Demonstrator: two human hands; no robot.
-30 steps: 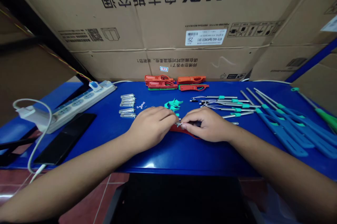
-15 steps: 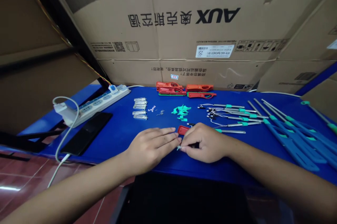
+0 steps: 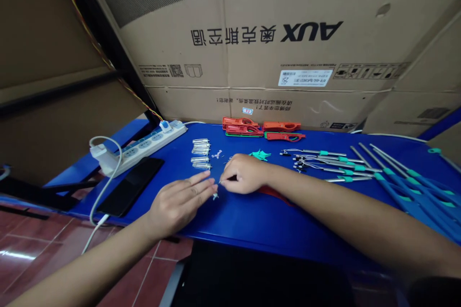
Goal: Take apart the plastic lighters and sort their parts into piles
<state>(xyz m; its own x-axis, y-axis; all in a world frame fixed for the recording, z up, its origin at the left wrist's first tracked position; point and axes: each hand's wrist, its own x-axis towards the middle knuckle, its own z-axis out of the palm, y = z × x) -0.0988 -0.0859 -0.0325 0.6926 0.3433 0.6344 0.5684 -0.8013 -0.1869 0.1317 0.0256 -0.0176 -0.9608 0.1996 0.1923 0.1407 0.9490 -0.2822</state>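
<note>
My left hand (image 3: 180, 203) is low over the blue table, fingers stretched side by side, with a small whitish plastic part (image 3: 215, 196) pinched at the tips. Close to those fingertips, my right hand (image 3: 245, 175) has thumb and forefinger pinched together; a tiny thin piece seems to show there, too small to name. Partly hidden beneath my right forearm lies a red lighter casing half (image 3: 276, 195). Beyond the hands are clear tubular fuel tanks (image 3: 200, 153), tiny white bits (image 3: 216, 154) and green trigger-like pieces (image 3: 260, 154).
Red and orange lighter casings (image 3: 243, 130) are stacked against a large cardboard sheet (image 3: 252, 71). Metal rods with wires (image 3: 334, 159) and blue lighter bodies (image 3: 414, 196) lie to the right. A power strip (image 3: 144, 146) and a black phone (image 3: 131, 187) are on the left.
Both hands have moved left across the table, and the small whitish part has come along at my left fingertips. My right hand has left the red casing half. The camera view has shifted slightly.
</note>
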